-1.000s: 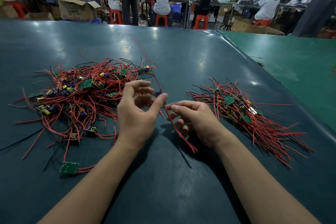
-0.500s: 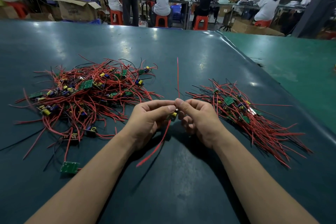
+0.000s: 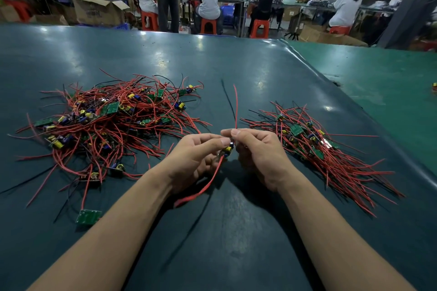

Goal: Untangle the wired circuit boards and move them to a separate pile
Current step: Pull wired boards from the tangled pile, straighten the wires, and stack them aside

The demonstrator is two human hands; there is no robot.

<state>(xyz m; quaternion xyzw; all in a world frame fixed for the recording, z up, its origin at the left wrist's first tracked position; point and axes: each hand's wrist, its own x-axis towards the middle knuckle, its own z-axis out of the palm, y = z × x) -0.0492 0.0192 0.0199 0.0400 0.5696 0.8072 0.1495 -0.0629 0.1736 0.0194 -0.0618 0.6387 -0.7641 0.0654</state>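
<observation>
A small wired circuit board point(image 3: 227, 150) with a yellow capacitor sits between my two hands above the dark table. My left hand point(image 3: 196, 160) pinches it from the left, my right hand point(image 3: 257, 156) pinches it from the right. One red wire point(image 3: 235, 106) rises from the board, another red wire point(image 3: 205, 184) droops toward me. The tangled pile point(image 3: 106, 125) of red-wired green boards lies to the left. The sorted pile point(image 3: 319, 149) lies to the right, its wires fanned out.
A loose green board point(image 3: 88, 216) lies near my left forearm. The dark mat point(image 3: 212, 66) ends at a raised edge on the right, next to a lighter green table point(image 3: 378, 82). People sit on red stools at benches behind.
One second ago my hands were apart, pulling a board and its wire from the tangled pile. They have come together around the freed board, and one red wire now stands upright.
</observation>
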